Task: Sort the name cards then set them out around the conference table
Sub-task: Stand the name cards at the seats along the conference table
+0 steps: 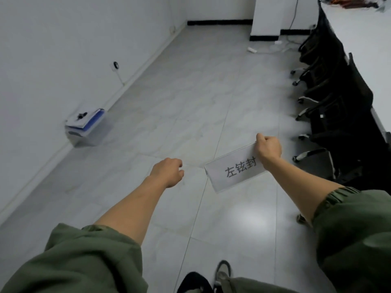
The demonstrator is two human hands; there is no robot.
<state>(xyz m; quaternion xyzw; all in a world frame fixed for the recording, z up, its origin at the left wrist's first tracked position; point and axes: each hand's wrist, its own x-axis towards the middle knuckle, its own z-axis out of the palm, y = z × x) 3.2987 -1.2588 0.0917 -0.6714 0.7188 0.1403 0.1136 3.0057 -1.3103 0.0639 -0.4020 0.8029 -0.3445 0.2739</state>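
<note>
My right hand (268, 149) grips the upper right end of a white name card (234, 169) with three black characters printed on it. The card hangs in the air above the tiled floor, tilted down to the left. My left hand (169, 172) is held out in front of me at about the same height, fingers loosely curled, holding nothing. The white conference table (368, 45) runs along the right edge of the view, well clear of the card.
Several black office chairs (330, 96) stand pushed in along the table's near side. A box with blue and white papers (85, 127) sits on the floor by the left wall. Cables and a power strip (252, 50) lie at the far end. My shoes (222, 273) show below.
</note>
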